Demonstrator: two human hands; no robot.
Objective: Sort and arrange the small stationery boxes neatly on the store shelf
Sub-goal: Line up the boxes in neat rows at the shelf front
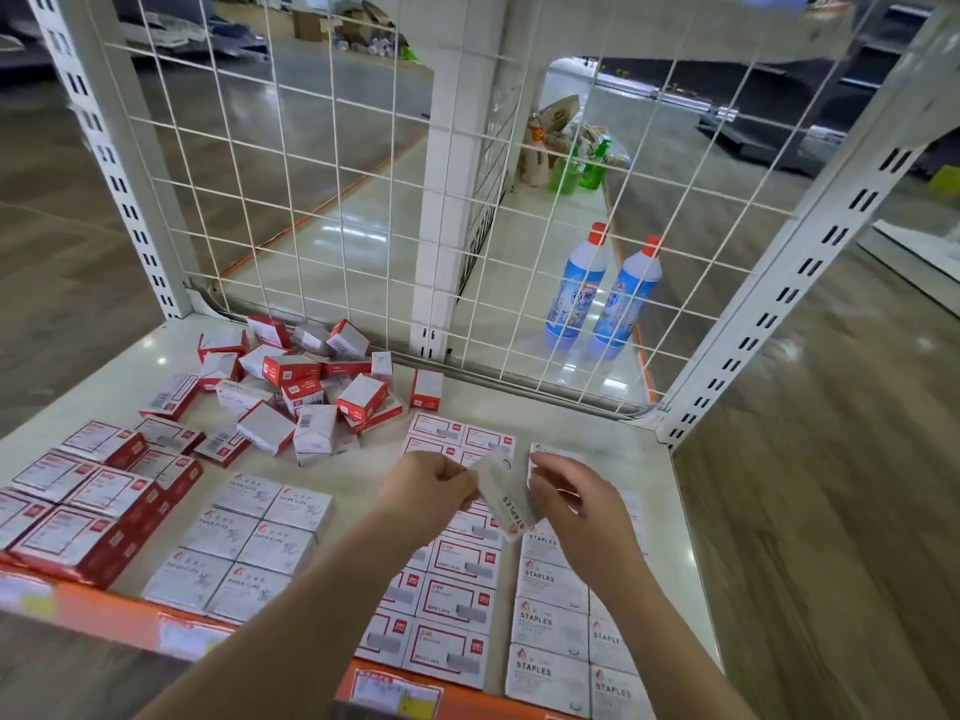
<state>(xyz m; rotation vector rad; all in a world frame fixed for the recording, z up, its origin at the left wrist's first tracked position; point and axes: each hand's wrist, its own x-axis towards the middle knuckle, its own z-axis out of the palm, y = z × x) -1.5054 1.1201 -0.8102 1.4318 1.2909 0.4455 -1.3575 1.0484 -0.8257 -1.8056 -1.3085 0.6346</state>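
Pinched between the curled fingertips of the left hand (434, 480) and those of the right hand (569, 498): one small white staples box (506, 498), held tilted above the shelf (358, 472), left fingers on its upper end, right fingers against its long side, lettering turned sideways. Both hands closed on that same box, nothing else in either. Probably light, stiff card with a dense load inside, so compact in the hand but easy to dent at the corners; slick printed faces, hence best taken across the short edges with thumb opposite fingers, not by the flaps. Just below and to the right, the staples row (553, 623) laid flat in two columns, with the likely slot at its far end under the right hand. Beside it to the left, flat red-bordered boxes (452, 600) in neat columns, then a block of paper clip boxes (244, 550), then stacked red-and-white boxes (78, 504) at the left front. Farther back, a loose unsorted pile (296, 389) tumbled at all angles, with one box (427, 389) standing apart on end. Behind, a white wire grid (363, 174), and beyond it two blue bottles (602, 298) with red caps.
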